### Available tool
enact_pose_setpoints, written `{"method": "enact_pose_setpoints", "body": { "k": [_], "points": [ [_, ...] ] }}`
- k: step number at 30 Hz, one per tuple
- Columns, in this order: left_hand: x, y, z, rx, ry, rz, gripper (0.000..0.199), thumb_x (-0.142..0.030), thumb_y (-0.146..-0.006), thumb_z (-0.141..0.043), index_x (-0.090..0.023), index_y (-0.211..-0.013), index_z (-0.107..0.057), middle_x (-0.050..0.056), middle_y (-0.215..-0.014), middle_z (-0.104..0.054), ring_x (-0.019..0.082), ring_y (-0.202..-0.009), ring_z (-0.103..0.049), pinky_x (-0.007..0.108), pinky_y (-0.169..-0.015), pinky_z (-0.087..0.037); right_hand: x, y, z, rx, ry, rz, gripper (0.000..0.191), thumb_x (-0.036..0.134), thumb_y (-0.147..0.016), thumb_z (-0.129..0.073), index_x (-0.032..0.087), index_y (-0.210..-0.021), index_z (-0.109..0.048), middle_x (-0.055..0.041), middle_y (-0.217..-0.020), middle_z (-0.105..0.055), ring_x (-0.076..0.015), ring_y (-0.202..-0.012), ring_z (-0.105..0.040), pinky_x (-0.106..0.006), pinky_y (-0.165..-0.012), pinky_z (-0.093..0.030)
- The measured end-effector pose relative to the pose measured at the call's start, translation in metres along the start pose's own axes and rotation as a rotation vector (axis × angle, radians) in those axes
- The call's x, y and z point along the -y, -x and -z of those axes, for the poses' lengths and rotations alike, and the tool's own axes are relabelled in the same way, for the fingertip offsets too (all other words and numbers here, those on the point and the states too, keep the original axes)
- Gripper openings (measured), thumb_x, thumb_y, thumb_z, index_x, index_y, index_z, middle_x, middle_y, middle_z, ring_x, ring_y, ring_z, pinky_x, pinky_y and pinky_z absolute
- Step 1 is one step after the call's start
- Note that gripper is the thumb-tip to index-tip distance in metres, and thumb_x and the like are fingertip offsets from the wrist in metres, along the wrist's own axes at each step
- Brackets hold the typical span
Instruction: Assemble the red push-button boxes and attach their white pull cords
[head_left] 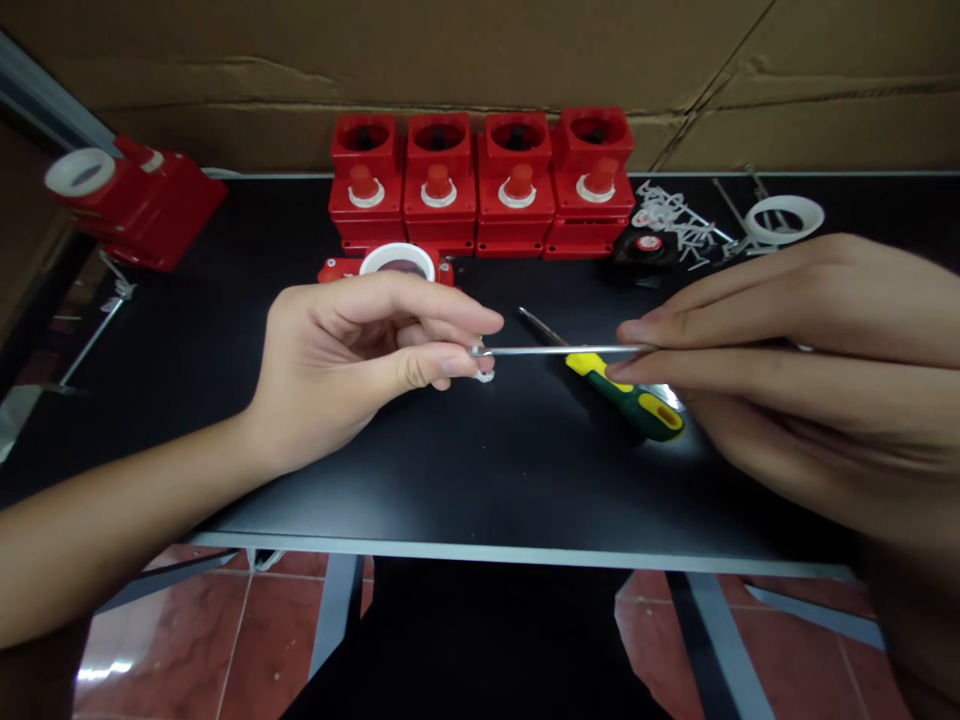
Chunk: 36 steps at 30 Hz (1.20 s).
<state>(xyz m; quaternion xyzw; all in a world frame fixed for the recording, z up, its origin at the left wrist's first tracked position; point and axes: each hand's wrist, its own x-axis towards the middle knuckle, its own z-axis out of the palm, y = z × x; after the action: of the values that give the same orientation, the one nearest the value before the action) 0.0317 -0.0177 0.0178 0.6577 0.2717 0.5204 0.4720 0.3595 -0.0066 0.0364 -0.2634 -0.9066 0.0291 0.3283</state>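
A thin metal rod (555,351) spans level between my two hands above the table. My left hand (367,350) pinches its left end between thumb and fingers, the index finger raised a little over it. At those fingertips a small white piece (485,376) shows, mostly hidden by the fingers. My right hand (787,350) closes thumb and fingers on the rod's right end, which disappears between them. Below the rod lies a screwdriver (630,400) with a green and yellow handle, its tip pointing away to the left.
Several red housings (517,190) stand in a row at the back. A red part with a white ring (397,260) lies before them. Another red housing (157,205) is tilted at left. White clips and rods (675,220) and a white ring (784,220) lie back right.
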Motion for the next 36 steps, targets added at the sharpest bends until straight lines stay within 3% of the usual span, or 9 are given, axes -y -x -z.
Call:
{"method": "enact_pose_setpoints", "body": {
  "k": [15,21,24,27,32,36],
  "points": [
    [-0.004,-0.006,0.008,0.162,-0.191,-0.162,0.038,-0.014,-0.1,-0.097,-0.029,-0.134,-0.092,0.003,-0.101,-0.091,0.019,-0.086,-0.089,0.029,-0.079,-0.075,0.001,0.0,0.003,0.024,-0.051,0.004,0.031,0.018,-0.11,-0.07,0.041,-0.12,-0.087,0.0008,-0.122,-0.089,-0.0299,-0.109,-0.087,-0.049,-0.088,-0.074],
    [-0.004,-0.011,0.012,0.232,-0.335,-0.29,0.019,-0.017,-0.102,-0.096,-0.027,-0.118,-0.093,0.001,-0.098,-0.092,0.017,-0.084,-0.085,0.03,-0.078,-0.068,0.004,0.0,0.005,0.026,-0.052,-0.01,0.032,0.02,-0.11,-0.071,0.046,-0.121,-0.087,0.0048,-0.121,-0.09,-0.03,-0.109,-0.088,-0.047,-0.083,-0.076],
    [-0.001,-0.013,0.014,0.266,-0.302,-0.327,0.015,-0.014,-0.101,-0.097,-0.02,-0.114,-0.091,0.003,-0.096,-0.091,0.016,-0.084,-0.085,0.028,-0.078,-0.067,0.003,-0.001,0.006,0.039,-0.057,-0.005,0.029,0.023,-0.112,-0.069,0.045,-0.12,-0.087,0.0041,-0.121,-0.089,-0.0296,-0.11,-0.088,-0.046,-0.084,-0.076],
    [0.0,-0.013,0.015,0.283,-0.272,-0.309,0.017,-0.007,-0.098,-0.097,-0.013,-0.112,-0.088,0.006,-0.096,-0.091,0.017,-0.086,-0.085,0.027,-0.077,-0.068,0.001,-0.001,0.005,0.039,-0.054,0.008,0.029,0.021,-0.111,-0.071,0.043,-0.12,-0.087,0.0042,-0.119,-0.09,-0.0273,-0.109,-0.088,-0.043,-0.084,-0.076],
    [-0.001,-0.012,0.015,0.268,-0.22,-0.254,0.017,-0.006,-0.096,-0.098,-0.013,-0.106,-0.086,0.006,-0.093,-0.089,0.018,-0.084,-0.085,0.028,-0.074,-0.069,0.006,-0.005,0.007,0.012,-0.061,-0.003,0.031,0.023,-0.113,-0.069,0.048,-0.117,-0.087,0.0051,-0.117,-0.09,-0.0286,-0.107,-0.088,-0.046,-0.08,-0.076],
    [-0.004,-0.012,0.015,0.317,-0.199,-0.235,0.018,-0.005,-0.094,-0.099,-0.013,-0.104,-0.086,0.008,-0.094,-0.09,0.018,-0.085,-0.086,0.027,-0.077,-0.071,0.016,-0.013,0.014,0.141,-0.083,-0.126,0.034,0.013,-0.109,-0.074,0.044,-0.112,-0.087,0.0018,-0.119,-0.089,-0.0291,-0.113,-0.088,-0.049,-0.087,-0.074]
  ]
}}
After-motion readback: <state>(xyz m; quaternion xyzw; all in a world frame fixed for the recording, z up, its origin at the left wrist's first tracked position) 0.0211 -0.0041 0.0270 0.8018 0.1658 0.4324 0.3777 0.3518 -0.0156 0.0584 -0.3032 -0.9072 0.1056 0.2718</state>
